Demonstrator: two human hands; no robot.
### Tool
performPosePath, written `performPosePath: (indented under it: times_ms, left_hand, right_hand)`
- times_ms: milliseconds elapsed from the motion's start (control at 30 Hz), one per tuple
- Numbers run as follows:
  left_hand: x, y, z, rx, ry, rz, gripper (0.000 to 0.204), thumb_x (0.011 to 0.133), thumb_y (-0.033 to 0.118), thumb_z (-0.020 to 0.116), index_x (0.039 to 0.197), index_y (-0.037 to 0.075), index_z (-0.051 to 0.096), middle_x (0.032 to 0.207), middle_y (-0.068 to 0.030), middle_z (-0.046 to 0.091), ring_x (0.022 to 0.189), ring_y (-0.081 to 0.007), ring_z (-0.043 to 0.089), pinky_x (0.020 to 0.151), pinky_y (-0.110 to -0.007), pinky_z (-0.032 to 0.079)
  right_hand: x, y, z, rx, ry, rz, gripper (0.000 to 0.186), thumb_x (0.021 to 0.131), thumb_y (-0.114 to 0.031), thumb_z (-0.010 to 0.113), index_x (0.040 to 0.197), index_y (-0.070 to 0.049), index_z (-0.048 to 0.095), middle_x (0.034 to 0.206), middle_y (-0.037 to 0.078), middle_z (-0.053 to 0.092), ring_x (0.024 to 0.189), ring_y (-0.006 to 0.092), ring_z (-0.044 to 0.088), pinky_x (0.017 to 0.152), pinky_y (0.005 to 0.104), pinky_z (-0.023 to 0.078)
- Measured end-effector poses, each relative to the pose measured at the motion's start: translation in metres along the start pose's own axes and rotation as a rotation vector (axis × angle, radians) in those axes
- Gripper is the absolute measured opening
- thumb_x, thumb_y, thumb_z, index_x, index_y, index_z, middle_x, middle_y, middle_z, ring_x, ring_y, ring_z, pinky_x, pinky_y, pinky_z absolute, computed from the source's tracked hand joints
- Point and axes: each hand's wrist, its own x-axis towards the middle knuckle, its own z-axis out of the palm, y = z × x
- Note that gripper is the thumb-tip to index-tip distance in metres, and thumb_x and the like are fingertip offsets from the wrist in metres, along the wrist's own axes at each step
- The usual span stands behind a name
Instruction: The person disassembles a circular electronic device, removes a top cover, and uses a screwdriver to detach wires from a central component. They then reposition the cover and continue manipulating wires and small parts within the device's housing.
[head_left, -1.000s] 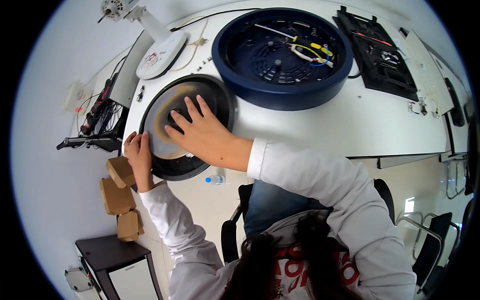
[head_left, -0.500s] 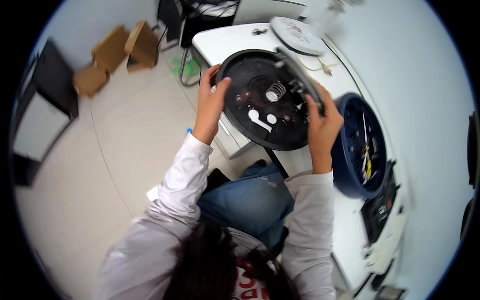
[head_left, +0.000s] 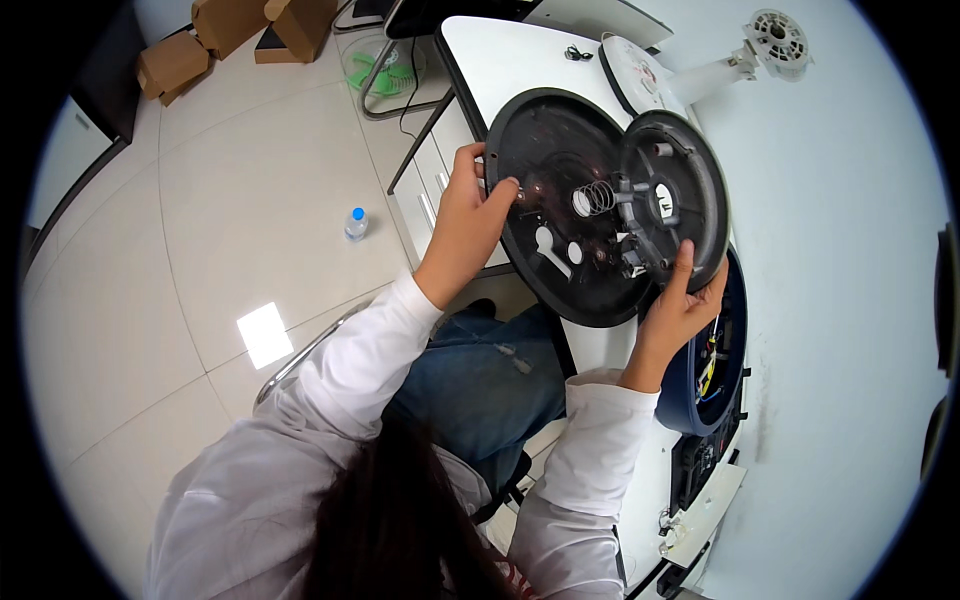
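My left hand [head_left: 472,222] grips the left rim of a large black round plastic base [head_left: 545,130], thumb on its inner face. A keyhole-shaped opening and a round hole pass through the base. My right hand [head_left: 682,310] is closed on the lower edge of a smaller black round plate [head_left: 700,185], its thumb on the face turned towards me. This plate overlaps the base's right side. A coiled metal spring [head_left: 597,198] stands out of the base, next to the plate's bracket. Whether the spring is attached to both pieces I cannot tell.
Beneath the right forearm a dark blue round housing [head_left: 677,385] with wires inside rests on the white table [head_left: 500,55]. A white round lid [head_left: 640,75] lies farther back. On the floor are a water bottle [head_left: 356,225], a green fan [head_left: 385,70] and cardboard boxes [head_left: 172,65].
The smaller plate has swung from nearly edge-on to showing its broad face. My right hand has shifted to its lower edge. The whole view has moved too.
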Motion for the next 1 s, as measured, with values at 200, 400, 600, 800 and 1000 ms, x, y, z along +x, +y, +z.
performPosePath:
  times_ms: [200, 400, 600, 800, 1000]
  left_hand:
    - [-0.002, -0.001, -0.002, -0.084, 0.026, -0.034, 0.043, 0.084, 0.011, 0.051, 0.123, 0.000, 0.037, 0.104, -0.0078, 0.051, 0.091, -0.0125, 0.052, 0.080, -0.024, 0.042]
    - [-0.005, -0.007, 0.004, -0.111, 0.072, 0.052, 0.047, 0.082, 0.007, 0.051, 0.122, -0.007, 0.030, 0.102, -0.0144, 0.051, 0.076, -0.0130, 0.056, 0.062, -0.024, 0.047]
    - [-0.011, -0.003, 0.012, -0.174, 0.063, 0.058, 0.041, 0.083, 0.005, 0.048, 0.121, -0.002, 0.035, 0.105, -0.0087, 0.046, 0.092, -0.0117, 0.049, 0.081, -0.023, 0.042]
    - [-0.010, -0.005, 0.011, -0.189, 0.062, 0.046, 0.041, 0.083, 0.005, 0.049, 0.121, -0.001, 0.035, 0.108, -0.0089, 0.045, 0.091, -0.0114, 0.050, 0.079, -0.023, 0.043]
    - [-0.008, -0.006, 0.012, -0.200, 0.089, 0.079, 0.046, 0.081, 0.005, 0.052, 0.120, -0.007, 0.031, 0.106, -0.0151, 0.049, 0.086, -0.0145, 0.056, 0.068, -0.024, 0.047]
  right_hand:
    - [-0.002, -0.003, 0.005, -0.092, -0.019, -0.039, 0.026, 0.089, -0.012, 0.059, 0.107, 0.006, 0.056, 0.095, 0.009, 0.062, 0.082, 0.0102, 0.056, 0.075, 0.0215, 0.045]
    - [0.000, 0.002, 0.008, -0.142, -0.039, -0.053, 0.024, 0.089, -0.012, 0.059, 0.105, 0.006, 0.056, 0.093, 0.008, 0.062, 0.082, 0.0100, 0.056, 0.076, 0.0215, 0.044]
    - [-0.002, 0.004, 0.005, -0.171, -0.043, -0.065, 0.024, 0.089, -0.012, 0.059, 0.106, 0.005, 0.056, 0.094, 0.008, 0.062, 0.082, 0.0102, 0.055, 0.077, 0.0219, 0.044]
    - [-0.001, 0.006, 0.004, -0.169, -0.039, -0.036, 0.025, 0.089, -0.013, 0.059, 0.107, 0.005, 0.055, 0.095, 0.008, 0.061, 0.083, 0.0100, 0.055, 0.077, 0.0218, 0.044]
    - [-0.002, 0.008, 0.002, -0.147, -0.048, -0.024, 0.026, 0.089, -0.013, 0.059, 0.109, 0.004, 0.055, 0.096, 0.007, 0.061, 0.083, 0.0098, 0.055, 0.077, 0.0216, 0.044]
